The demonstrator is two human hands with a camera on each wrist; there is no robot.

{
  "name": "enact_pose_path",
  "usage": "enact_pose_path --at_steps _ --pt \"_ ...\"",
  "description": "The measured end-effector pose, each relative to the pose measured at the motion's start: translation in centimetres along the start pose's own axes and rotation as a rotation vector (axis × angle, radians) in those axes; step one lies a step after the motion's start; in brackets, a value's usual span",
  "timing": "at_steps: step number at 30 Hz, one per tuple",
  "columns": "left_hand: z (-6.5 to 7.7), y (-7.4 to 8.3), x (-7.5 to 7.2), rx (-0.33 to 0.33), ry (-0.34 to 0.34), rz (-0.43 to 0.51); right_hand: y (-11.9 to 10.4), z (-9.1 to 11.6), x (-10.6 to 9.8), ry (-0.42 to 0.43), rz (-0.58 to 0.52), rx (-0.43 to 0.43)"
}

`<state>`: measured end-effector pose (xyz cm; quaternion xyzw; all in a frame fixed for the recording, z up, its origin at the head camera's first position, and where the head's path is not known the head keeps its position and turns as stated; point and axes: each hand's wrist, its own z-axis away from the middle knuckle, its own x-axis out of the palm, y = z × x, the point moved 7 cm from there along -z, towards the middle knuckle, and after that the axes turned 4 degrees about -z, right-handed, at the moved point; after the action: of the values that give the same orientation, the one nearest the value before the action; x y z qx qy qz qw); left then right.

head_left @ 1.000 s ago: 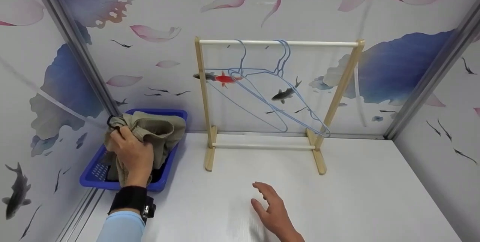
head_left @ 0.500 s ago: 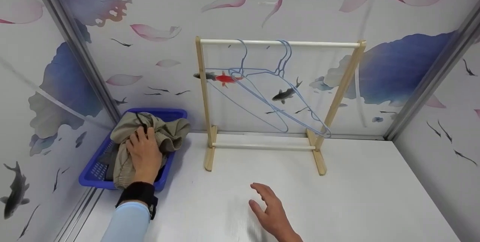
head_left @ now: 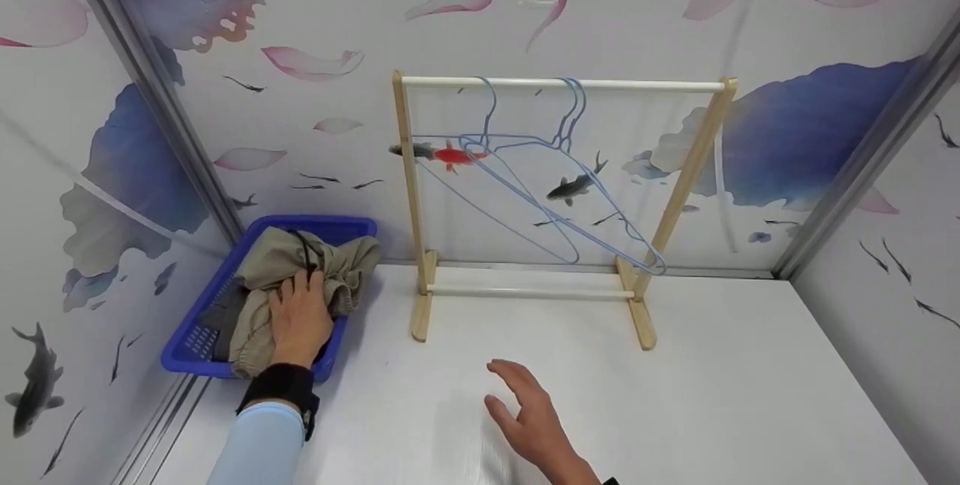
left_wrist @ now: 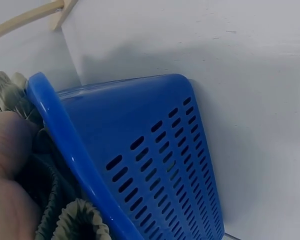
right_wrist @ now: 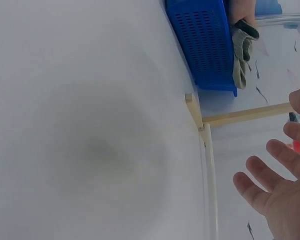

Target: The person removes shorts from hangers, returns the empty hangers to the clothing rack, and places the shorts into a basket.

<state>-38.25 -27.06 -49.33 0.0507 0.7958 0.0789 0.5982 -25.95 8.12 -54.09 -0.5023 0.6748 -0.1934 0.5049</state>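
Note:
My left hand (head_left: 301,322) rests with its fingers extended on khaki pants (head_left: 274,258) bunched in the blue plastic basket (head_left: 182,366). A black cord lies across the cloth at the fingertips. In the left wrist view, gathered elastic edges and darker cloth (left_wrist: 49,186) show beside the hand, inside the basket rim. Part of the pants hangs over the basket's right rim. My right hand (head_left: 531,425) is held above the white table, its fingers spread and slightly bent, with nothing in it.
Behind the hands stands a wooden rack (head_left: 411,192) with a white top bar (head_left: 637,85). Several blue wire hangers (head_left: 517,188) hang from it. A grey garment (head_left: 223,312) lies under the pants. Printed wall panels enclose the white table (head_left: 720,387).
My left hand has let go of the lifted, bunched part of the pants and moved slightly right and down; the cloth lies lower in the basket. My right hand has shifted slightly left.

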Motion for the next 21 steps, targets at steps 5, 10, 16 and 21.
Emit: enact_pose_path --at_steps 5,10,16,21 --pt "0.0 0.1 0.6 -0.028 -0.165 -0.028 -0.4 -0.3 0.3 0.008 0.005 -0.022" --pt "0.2 0.5 0.9 -0.024 -0.251 -0.036 -0.4 -0.6 0.4 0.007 0.015 -0.022" --pt "0.5 0.5 1.4 -0.018 -0.357 -0.07 -0.5 -0.8 0.5 0.002 0.007 -0.019" --pt "1.0 -0.4 1.9 -0.014 -0.467 -0.116 -0.4 -0.7 0.7 -0.009 0.005 -0.015"
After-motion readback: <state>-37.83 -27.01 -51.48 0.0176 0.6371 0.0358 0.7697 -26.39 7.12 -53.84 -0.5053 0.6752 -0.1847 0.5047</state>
